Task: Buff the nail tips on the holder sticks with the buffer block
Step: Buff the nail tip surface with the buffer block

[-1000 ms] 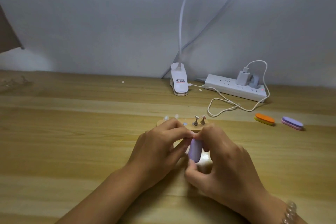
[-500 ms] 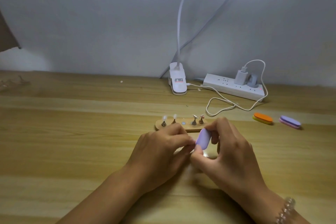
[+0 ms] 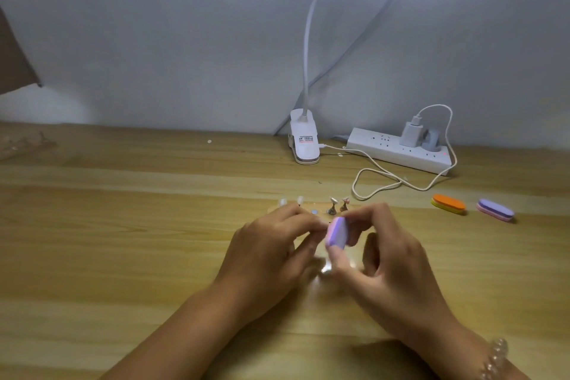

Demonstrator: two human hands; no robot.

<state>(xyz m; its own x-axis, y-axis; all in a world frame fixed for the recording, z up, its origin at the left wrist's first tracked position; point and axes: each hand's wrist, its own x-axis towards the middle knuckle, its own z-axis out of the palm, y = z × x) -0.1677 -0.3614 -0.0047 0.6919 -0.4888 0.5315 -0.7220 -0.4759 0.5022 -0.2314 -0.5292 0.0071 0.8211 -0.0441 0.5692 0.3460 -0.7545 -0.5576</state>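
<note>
My right hand (image 3: 391, 259) pinches a lilac and pink buffer block (image 3: 336, 233) between thumb and fingers, held on edge just above the wooden table. My left hand (image 3: 268, 253) is beside it, fingertips curled together against the block's left face; whatever they pinch is hidden and blurred. Right behind the hands lies a wooden holder base (image 3: 320, 210) with small holder sticks (image 3: 333, 206) carrying nail tips; two stand at its right, two pale ones at its left, partly hidden by my left hand.
An orange and yellow buffer (image 3: 448, 203) and a lilac and pink buffer (image 3: 496, 210) lie at the right. At the back stand a white clip lamp (image 3: 303, 142) and a power strip (image 3: 401, 153) with a looping white cable (image 3: 379, 182).
The buffer block has tilted and shifted up and right from its earlier upright position, then stood more on edge. My left hand stays pressed beside it.
</note>
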